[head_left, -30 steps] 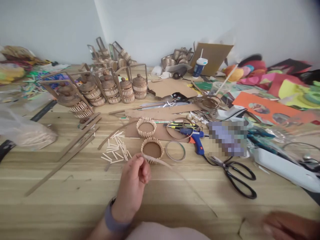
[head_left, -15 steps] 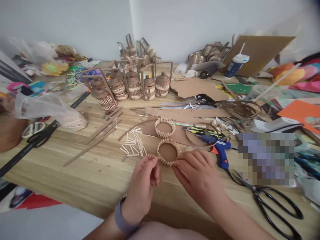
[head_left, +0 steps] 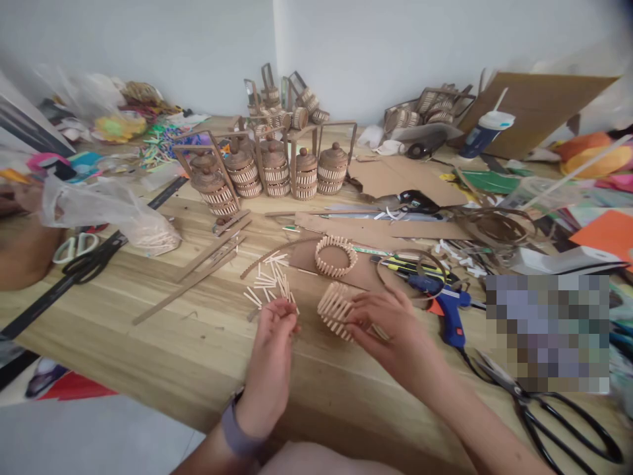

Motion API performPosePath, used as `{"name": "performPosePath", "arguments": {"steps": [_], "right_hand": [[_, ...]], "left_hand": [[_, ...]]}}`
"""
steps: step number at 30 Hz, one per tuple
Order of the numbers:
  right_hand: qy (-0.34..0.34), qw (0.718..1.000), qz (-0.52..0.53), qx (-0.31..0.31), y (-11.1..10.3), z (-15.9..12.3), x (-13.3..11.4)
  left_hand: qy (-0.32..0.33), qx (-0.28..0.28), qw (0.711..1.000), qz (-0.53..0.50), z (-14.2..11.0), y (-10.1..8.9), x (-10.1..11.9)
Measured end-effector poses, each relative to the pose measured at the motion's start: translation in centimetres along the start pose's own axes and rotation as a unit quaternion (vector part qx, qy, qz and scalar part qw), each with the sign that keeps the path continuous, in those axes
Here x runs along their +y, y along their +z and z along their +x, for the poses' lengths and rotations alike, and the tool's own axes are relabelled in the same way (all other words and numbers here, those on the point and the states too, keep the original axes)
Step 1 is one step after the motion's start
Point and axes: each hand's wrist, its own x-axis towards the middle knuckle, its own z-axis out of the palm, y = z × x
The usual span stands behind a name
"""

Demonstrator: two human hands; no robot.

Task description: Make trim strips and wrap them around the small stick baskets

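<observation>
The stick ring (head_left: 336,315) is tilted on its side at the centre of the frame, and my right hand (head_left: 393,330) has its fingers closed on the ring's right side, covering part of it. My left hand (head_left: 274,340) is curled closed, thumb against fingers, just beside the loose sticks (head_left: 270,280); whether it pinches something, I cannot tell. The second ring (head_left: 336,256) lies just above, on brown card. To the right, a blue glue gun (head_left: 452,313) and large black scissors (head_left: 544,409) lie near my right forearm. A row of lidded baskets (head_left: 274,171) stands across the upper left. At the left edge, another person's arm (head_left: 24,257) is beside a plastic bag (head_left: 148,227) with sticks.
</observation>
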Motion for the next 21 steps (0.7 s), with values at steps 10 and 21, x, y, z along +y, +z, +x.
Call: {"name": "performPosePath", "arguments": {"steps": [10,21], "right_hand": [[0.228,0.929,0.286,0.057,-2.2,0.0,-2.2],[0.171,0.964,0.197,0.055,-3.7,-1.5,-1.4]], "left_hand": [[-0.167,-0.268,0.943,-0.104,-1.7,2.2,-0.6],[-0.092,-0.213,0.962,-0.146,-0.6,3.6,-0.3]]}}
